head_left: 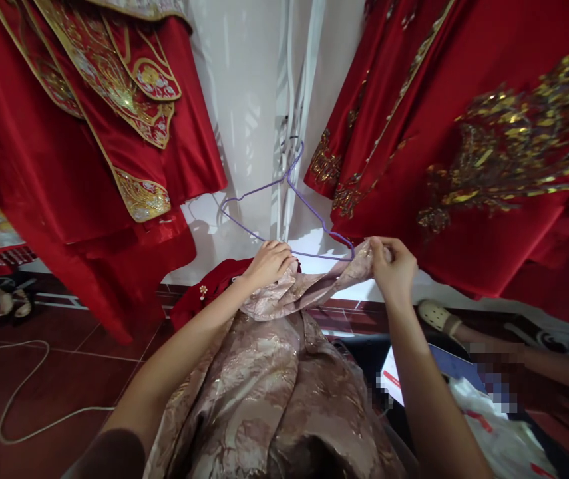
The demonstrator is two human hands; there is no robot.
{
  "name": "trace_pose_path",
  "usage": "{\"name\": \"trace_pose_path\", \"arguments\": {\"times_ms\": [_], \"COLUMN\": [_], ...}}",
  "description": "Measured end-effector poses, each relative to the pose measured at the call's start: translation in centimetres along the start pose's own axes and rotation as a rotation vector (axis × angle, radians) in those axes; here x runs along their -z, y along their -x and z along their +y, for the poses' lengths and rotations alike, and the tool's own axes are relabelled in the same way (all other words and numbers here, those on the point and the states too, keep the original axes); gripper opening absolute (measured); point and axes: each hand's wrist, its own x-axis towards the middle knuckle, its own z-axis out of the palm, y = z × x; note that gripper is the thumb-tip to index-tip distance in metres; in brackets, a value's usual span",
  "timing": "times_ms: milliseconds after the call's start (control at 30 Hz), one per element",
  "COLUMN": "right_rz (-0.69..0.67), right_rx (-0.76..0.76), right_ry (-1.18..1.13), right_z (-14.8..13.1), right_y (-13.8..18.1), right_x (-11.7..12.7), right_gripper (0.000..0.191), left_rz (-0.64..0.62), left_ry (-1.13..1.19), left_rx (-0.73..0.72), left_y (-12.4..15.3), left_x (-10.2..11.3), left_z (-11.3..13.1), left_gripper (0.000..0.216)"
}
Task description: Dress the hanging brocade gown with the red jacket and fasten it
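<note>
A pinkish-beige brocade garment hangs down in front of me. My left hand is closed on its upper edge and on the lower bar of a purple wire hanger. My right hand pinches the garment's other shoulder beside the hanger's right end. The hanger stands upright against the white wall, hook at the top.
Red robes with gold embroidery hang at the left and right. A red garment lies on the dark red tiled floor. A white cord loops at left. Another person's foot in a beige shoe is at right, beside white bags.
</note>
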Motion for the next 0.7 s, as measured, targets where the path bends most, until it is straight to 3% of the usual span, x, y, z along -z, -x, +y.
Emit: {"name": "trace_pose_path", "arguments": {"times_ms": [233,400,533,633,700], "right_rz": [-0.041,-0.086,-0.124,-0.129,-0.128], "right_rx": [0.109,0.181,0.226,0.229,0.221], "right_ry": [0.128,0.06,0.026,-0.001,-0.019], "right_z": [-5.0,-5.9,-5.6,-5.2,-5.0], "right_y": [-3.0,-2.9,-2.9,-3.8,-4.7], "right_x": [-2.9,-4.9,-4.7,-4.1,-3.9], "right_gripper": [0.034,0.031,0.028,0.029,0.031], "left_rz": [0.034,0.066,0.157,0.269,0.407], "left_ry": [0.126,0.229,0.34,0.345,0.297], "left_rx": [0.019,0.04,0.071,0.271,0.465], "left_y": [-1.6,-2.2,-1.4,-0.2,1.0], "left_x": [0.1,1.0,2.1,2.6,2.8], "left_z": [2.8,4.0,2.1,-1.2,-4.0], "left_gripper": [0.031,0.03,0.026,0.026,0.027]}}
